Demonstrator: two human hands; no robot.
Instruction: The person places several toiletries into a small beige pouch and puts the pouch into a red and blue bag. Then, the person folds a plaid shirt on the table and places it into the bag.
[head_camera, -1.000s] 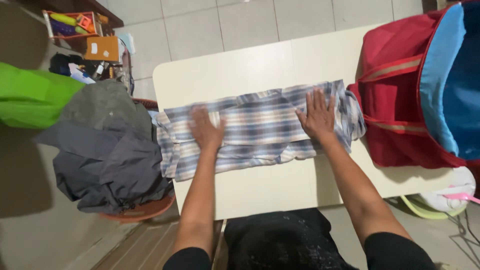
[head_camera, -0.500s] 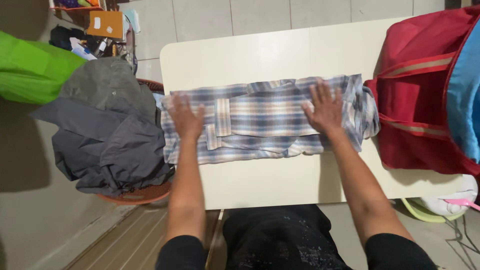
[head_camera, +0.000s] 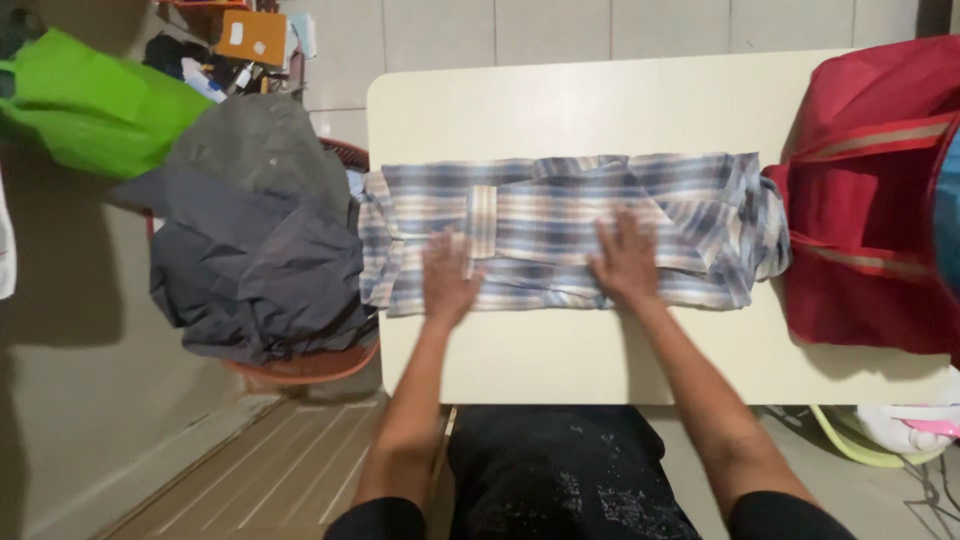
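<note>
Right now I have both palms flat on the shirt (head_camera: 570, 235), which lies folded lengthwise across the tabletop (head_camera: 600, 100): left hand (head_camera: 447, 278) and right hand (head_camera: 625, 262), fingers spread, pinching nothing, pressing so the folds stay flat beside the red bag (head_camera: 870, 200).

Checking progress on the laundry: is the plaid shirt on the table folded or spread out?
Folded: the plaid shirt lies as a narrow band across the table, layers overlapping, both hands flat on it.
</note>
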